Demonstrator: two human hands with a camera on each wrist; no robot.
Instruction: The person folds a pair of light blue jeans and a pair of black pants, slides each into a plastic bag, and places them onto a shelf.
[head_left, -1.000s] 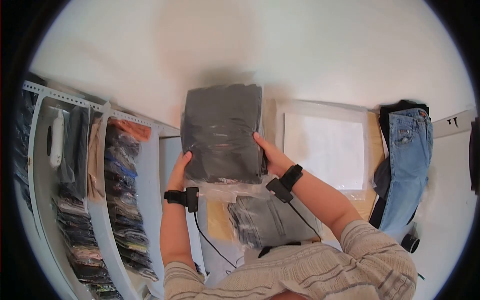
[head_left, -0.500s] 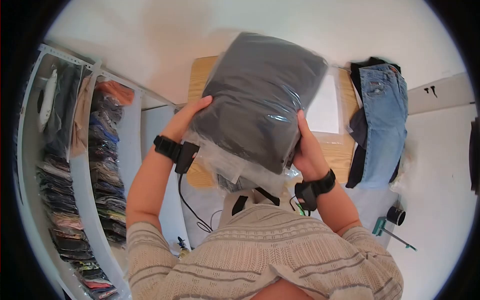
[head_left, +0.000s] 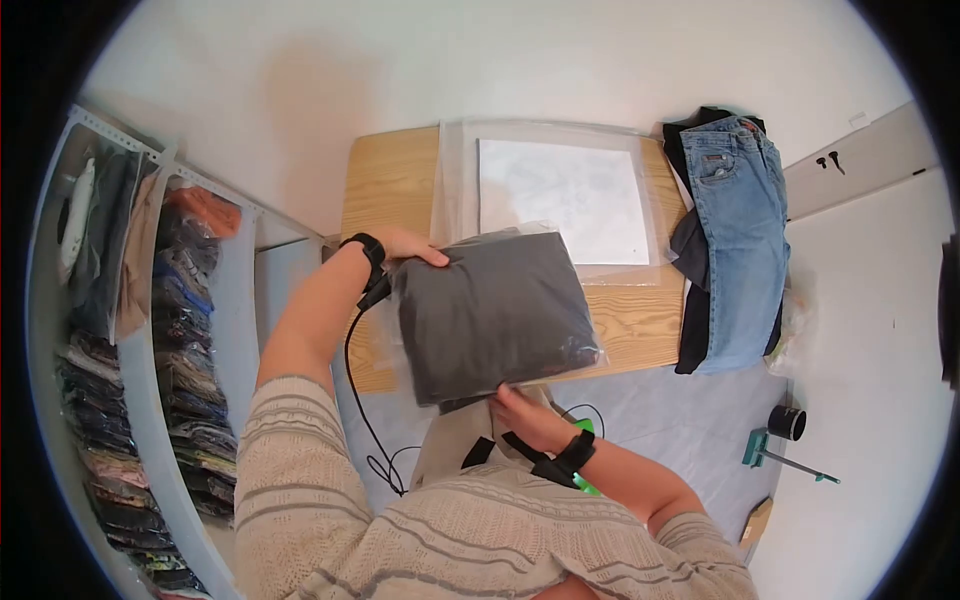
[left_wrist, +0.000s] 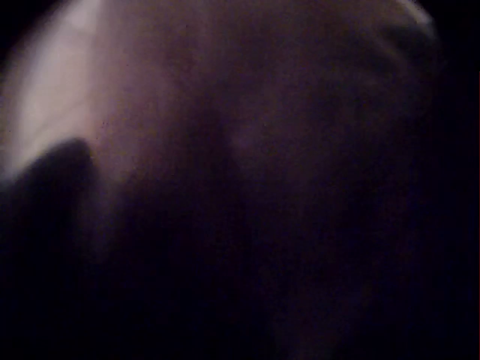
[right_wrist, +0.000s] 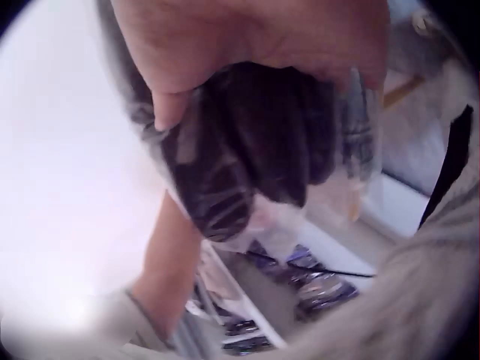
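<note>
Bagged dark garment [head_left: 495, 315]: folded square, sealed in clear plastic, held flat over the near edge of the bench [head_left: 390, 185], partly above the wood and partly above the floor. Gripped at two points. At its 10 o'clock corner, left hand [head_left: 405, 245] with fingers laid over the top face and curled at the edge; thumb hidden, and nothing to tell from the left wrist view, which is dark. At its 6 o'clock edge, right hand [head_left: 520, 410], fingers tucked beneath. In the right wrist view, right hand [right_wrist: 255, 45] wraps round the crinkled plastic of the bagged dark garment [right_wrist: 247, 150], thumb on one face, fingers on the other.

At 1 o'clock from the pack, just beyond it on the bench, flat clear bag [head_left: 560, 200] with a white sheet inside. At 2 o'clock, blue jeans [head_left: 735, 220] draped over the bench's right end, atop a black garment [head_left: 690, 300]. At 9 o'clock, well apart, shelf rack [head_left: 190, 330] stacked with bagged clothes. At 4 o'clock, on the floor, small black cylinder [head_left: 787, 422] beside a green tool [head_left: 765, 455].
</note>
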